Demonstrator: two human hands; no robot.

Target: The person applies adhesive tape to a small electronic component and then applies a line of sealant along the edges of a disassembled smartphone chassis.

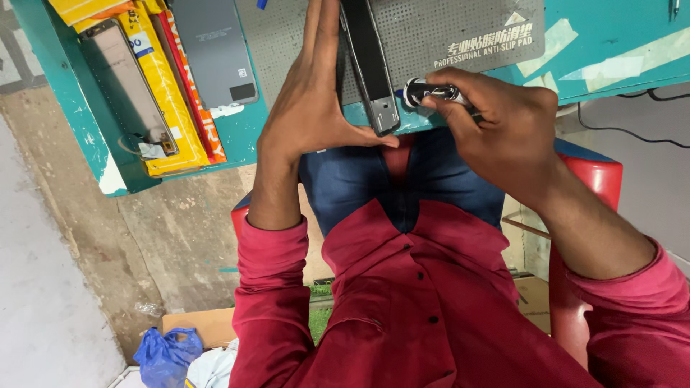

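Our left hand pinches the phone on edge at the table's near edge, steadying it. Our right hand wraps the screwdriver, tip toward the phone's end.

Dark phone on edge; silver-tipped screwdriver at its end.

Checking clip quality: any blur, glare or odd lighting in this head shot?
Head view: soft, even light, no harsh shadows; phone and screwdriver sharp, as are left hand and right hand; faint sheen on the grey mat; no motion blur.
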